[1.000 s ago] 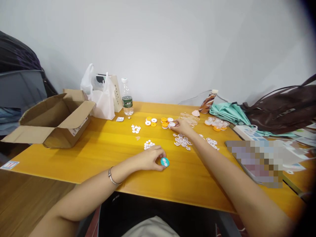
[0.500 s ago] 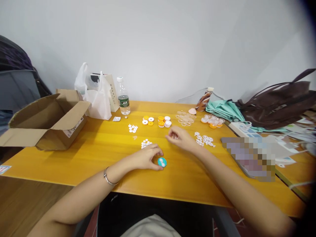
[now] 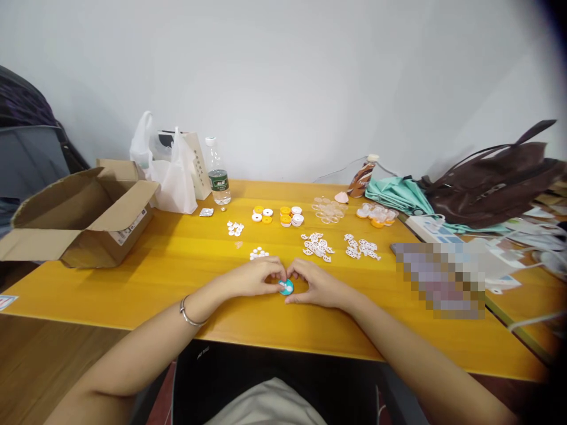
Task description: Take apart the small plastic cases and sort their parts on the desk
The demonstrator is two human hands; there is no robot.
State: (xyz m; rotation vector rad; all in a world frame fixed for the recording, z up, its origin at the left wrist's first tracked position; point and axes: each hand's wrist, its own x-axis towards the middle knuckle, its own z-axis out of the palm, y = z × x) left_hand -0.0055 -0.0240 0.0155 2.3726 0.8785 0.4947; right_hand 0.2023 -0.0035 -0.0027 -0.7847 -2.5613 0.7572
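The yellow wooden tabletop (image 3: 283, 327) spreads around the left grip (image 3: 254, 278) and right grip (image 3: 319, 284). White buttons (image 3: 259, 254) lie just beyond the left grip, with white knobs (image 3: 234, 228), a foil packet (image 3: 206, 212) and a clear bottle (image 3: 220, 180) farther off; a bag (image 3: 172, 186) and an open box (image 3: 106, 251) stand to its left. Beyond both grips sit yellow and white rings (image 3: 286, 220). Past the right grip lie white cutouts (image 3: 318, 248), clear rings (image 3: 329, 210) and a brown bottle (image 3: 362, 179), with a flat device (image 3: 438, 280) well to its right.
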